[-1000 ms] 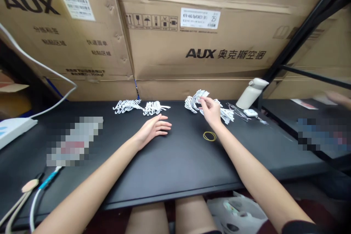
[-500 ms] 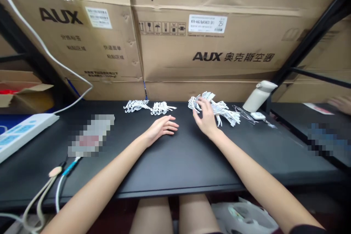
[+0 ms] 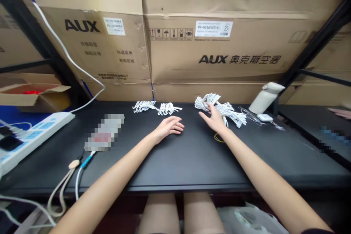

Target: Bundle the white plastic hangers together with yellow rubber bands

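Observation:
My left hand (image 3: 170,128) rests over the black table (image 3: 175,164), fingers loosely stretched, holding nothing. Just beyond it lie two small bundles of thin white strands with curled ends, one at the left (image 3: 144,106) and one nearer (image 3: 169,108). My right hand (image 3: 215,117) has thumb and fingers apart in front of a larger heap of white strands (image 3: 231,113). Its fingertips overlap the heap in view; whether they touch it I cannot tell. A thin yellow loop (image 3: 218,138), like a rubber band, lies beside my right wrist.
A white bottle (image 3: 265,98), glasses (image 3: 249,116) and a small white case (image 3: 264,117) stand at the right. Toward the left are a blurred-out phone-like item (image 3: 105,132), a power strip (image 3: 38,135) and an open carton (image 3: 33,93). Large cardboard boxes (image 3: 175,65) form the back.
My right hand has drawn back slightly from the white heap, its fingers spreading. The yellow loop now shows on the table by its wrist. The camera has turned a little left.

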Demonstrator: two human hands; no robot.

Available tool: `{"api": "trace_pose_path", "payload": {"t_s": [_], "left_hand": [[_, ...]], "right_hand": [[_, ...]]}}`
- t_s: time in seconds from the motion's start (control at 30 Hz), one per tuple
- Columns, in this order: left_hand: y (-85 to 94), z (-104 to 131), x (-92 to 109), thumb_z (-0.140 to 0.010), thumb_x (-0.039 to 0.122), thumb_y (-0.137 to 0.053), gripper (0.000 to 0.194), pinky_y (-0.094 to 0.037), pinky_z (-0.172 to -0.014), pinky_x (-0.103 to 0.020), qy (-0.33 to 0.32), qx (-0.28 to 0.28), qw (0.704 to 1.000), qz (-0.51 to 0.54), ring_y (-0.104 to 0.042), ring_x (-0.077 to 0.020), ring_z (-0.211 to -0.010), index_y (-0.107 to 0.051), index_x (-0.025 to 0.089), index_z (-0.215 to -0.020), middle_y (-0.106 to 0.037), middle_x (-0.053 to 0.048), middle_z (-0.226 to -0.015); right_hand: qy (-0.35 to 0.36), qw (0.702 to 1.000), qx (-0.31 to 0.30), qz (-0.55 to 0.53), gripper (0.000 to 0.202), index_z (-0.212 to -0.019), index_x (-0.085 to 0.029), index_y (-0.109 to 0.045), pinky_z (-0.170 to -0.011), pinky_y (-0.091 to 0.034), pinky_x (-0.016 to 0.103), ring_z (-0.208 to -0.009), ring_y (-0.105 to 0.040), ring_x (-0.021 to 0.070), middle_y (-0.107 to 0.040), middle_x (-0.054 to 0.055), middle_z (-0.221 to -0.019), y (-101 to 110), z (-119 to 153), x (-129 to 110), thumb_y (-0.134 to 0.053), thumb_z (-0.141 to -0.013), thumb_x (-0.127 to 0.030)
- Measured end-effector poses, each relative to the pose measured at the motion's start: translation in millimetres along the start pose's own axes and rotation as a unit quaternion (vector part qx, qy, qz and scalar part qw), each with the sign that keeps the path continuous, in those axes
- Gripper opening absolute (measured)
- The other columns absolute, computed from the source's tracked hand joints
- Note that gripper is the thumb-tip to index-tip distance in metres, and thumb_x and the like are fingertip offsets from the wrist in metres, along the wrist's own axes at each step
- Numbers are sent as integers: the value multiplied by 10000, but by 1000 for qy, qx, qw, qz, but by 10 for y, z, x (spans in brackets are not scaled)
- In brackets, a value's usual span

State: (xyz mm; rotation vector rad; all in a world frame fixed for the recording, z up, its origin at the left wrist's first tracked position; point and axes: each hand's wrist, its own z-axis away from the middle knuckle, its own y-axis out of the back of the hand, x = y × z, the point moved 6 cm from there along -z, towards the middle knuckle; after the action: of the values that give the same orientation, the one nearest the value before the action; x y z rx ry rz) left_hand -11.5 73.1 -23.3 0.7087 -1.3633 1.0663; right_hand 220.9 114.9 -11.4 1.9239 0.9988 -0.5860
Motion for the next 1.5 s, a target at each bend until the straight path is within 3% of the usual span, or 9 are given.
{"api": "trace_pose_path", "payload": {"t_s": [0.13, 0.27, 0.33, 0.4, 0.63, 0.83, 1.03, 1.2, 1.5], "left_hand": [[54, 11, 58, -760, 460, -677, 381, -538, -681, -306, 2, 16, 997, -82, -674, -187, -787, -586, 156, -972, -692, -98, -887], [352, 26, 242, -808, 384, -597, 286, -546, -708, -344, -80, 108, 976, -172, -651, -192, -826, -567, 153, -973, -664, -97, -918], [609, 107, 415, -787, 268, -578, 217, -542, -759, -371, -191, 249, 917, -247, -624, -198, -878, -530, 162, -970, -626, -80, -932], [740, 168, 498, -763, 182, -540, 245, -521, -841, -401, -261, 315, 852, -328, -594, -214, -966, -500, 161, -1004, -591, -96, -1004], [586, -16, 286, -784, 178, -509, 557, -323, -1071, -529, -295, 212, 747, -557, -342, -340, -1326, -381, 107, -1322, -396, -215, -1396], [568, -119, 211, -807, 259, -550, 540, -383, -1036, -513, -268, 181, 749, -579, -387, -329, -1310, -428, 132, -1317, -424, -198, -1405], [465, 122, 403, -823, 292, -547, 282, -494, -877, -391, -261, 173, 745, -589, -601, -257, -1013, -604, 170, -1071, -666, -102, -1080], [313, 227, 543, -864, 328, -502, 190, -489, -708, -310, -252, 152, 746, -597, -621, -205, -800, -630, 189, -862, -672, -51, -832], [107, 178, 290, -899, 423, -480, 437, -365, -1051, -436, -309, 3, 728, -612, -476, -270, -1259, -563, 204, -1267, -550, -108, -1344]], "right_hand": [[-64, 986, 91, -122, 444, -1075, -188, -553, -820, -535, 449, -884, -674, 257, -675, 139, -1031, 196, -76, -29, -640, -750, -478], [-69, 977, 49, -196, 358, -1004, -192, -556, -781, -546, 409, -778, -684, 217, -695, 84, -860, 62, -23, -198, -651, -752, -427], [-53, 979, -5, -197, 316, -1011, -185, -556, -804, -539, 400, -791, -683, 203, -699, 81, -862, -132, 47, -306, -621, -781, -392], [-47, 984, -50, -166, 290, -1007, -177, -562, -800, -539, 388, -836, -676, 203, -695, 88, -890, -352, 96, -383, -610, -787, -361], [66, 989, -128, 35, 485, -1250, -153, -511, -1031, -393, 484, -1223, -505, 286, -553, 157, -1292, -1001, -159, -559, -602, -793, -289], [105, 970, -210, 67, 611, -1352, -150, -444, -1047, -362, 488, -1254, -469, 305, -510, 160, -1358, -1417, -273, -592, -624, -803, -349], [113, 976, -177, 58, 473, -1263, -133, -526, -960, -446, 448, -1090, -566, 262, -617, 136, -1202, -1230, -7, -721, -568, -794, -186], [113, 968, -223, -1, 466, -1234, -170, -545, -979, -442, 408, -1097, -583, 224, -632, 107, -1196, -918, 266, -842, -501, -776, -89], [10, 970, -195, -144, 304, -1112, -190, -557, -814, -524, 355, -821, -672, 179, -720, 56, -900, -781, 289, -599, -586, -813, -239]]}}
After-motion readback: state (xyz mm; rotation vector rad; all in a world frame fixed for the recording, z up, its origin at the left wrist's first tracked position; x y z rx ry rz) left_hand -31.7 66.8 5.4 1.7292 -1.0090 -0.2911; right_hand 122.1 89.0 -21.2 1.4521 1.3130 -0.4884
